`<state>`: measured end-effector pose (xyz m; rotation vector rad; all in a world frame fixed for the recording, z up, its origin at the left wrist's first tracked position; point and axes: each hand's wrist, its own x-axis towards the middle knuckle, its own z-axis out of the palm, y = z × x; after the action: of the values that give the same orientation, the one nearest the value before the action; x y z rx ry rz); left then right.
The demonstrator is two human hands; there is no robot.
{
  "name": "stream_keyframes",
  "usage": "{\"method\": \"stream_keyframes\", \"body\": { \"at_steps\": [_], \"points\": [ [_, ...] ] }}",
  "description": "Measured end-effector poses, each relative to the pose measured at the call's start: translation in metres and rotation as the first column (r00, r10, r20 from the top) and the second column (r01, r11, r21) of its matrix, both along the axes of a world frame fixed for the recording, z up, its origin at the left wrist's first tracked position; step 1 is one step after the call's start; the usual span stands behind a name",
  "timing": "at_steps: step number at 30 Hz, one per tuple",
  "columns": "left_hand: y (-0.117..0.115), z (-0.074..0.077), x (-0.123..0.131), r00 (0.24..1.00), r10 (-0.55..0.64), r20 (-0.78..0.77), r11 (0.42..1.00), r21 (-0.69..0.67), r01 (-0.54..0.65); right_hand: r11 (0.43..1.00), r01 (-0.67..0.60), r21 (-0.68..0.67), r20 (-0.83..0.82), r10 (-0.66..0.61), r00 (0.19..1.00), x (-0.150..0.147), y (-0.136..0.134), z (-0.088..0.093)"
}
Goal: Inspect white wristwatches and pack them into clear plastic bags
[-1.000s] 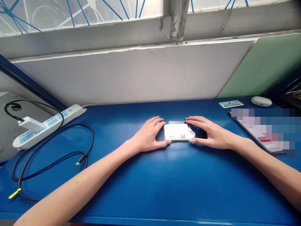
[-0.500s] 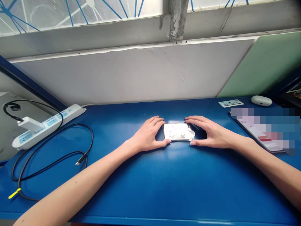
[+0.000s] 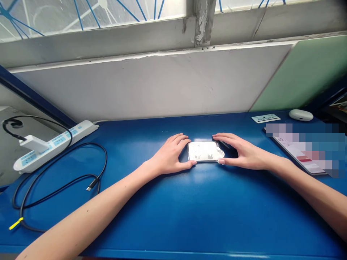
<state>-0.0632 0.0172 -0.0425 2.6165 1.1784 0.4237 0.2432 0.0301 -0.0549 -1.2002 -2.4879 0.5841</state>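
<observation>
A small flat white packet (image 3: 204, 151) with printed marks and a clear edge lies on the blue table (image 3: 173, 209). My left hand (image 3: 173, 153) is at its left side, thumb at the near left corner and fingers at the far left corner. On the other side, my right hand (image 3: 238, 151) has its thumb at the near right corner and its fingers just beyond the far right corner. Both hands form a wide C shape around the packet, which rests between them.
A white power strip (image 3: 56, 144) with a plugged-in charger (image 3: 34, 143) and a looped black cable (image 3: 105, 159) lie on the left. On the right are a tablet-like device (image 3: 309, 159), a card (image 3: 265, 118) and a white earbud case (image 3: 300, 115). A wall stands behind.
My right thumb has shifted very slightly left against the packet's near right corner. The whole view has moved a little.
</observation>
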Motion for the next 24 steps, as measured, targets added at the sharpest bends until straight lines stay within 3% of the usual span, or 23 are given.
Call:
{"method": "stream_keyframes", "body": {
  "at_steps": [24],
  "points": [
    [0.0013, -0.0042, -0.0007, 1.0, -0.003, -0.02, 1.0, 0.026, 0.003, 0.999, 0.014, 0.041, 0.02, -0.015, 1.0, -0.0023, -0.0003, 0.0]
  ]
}}
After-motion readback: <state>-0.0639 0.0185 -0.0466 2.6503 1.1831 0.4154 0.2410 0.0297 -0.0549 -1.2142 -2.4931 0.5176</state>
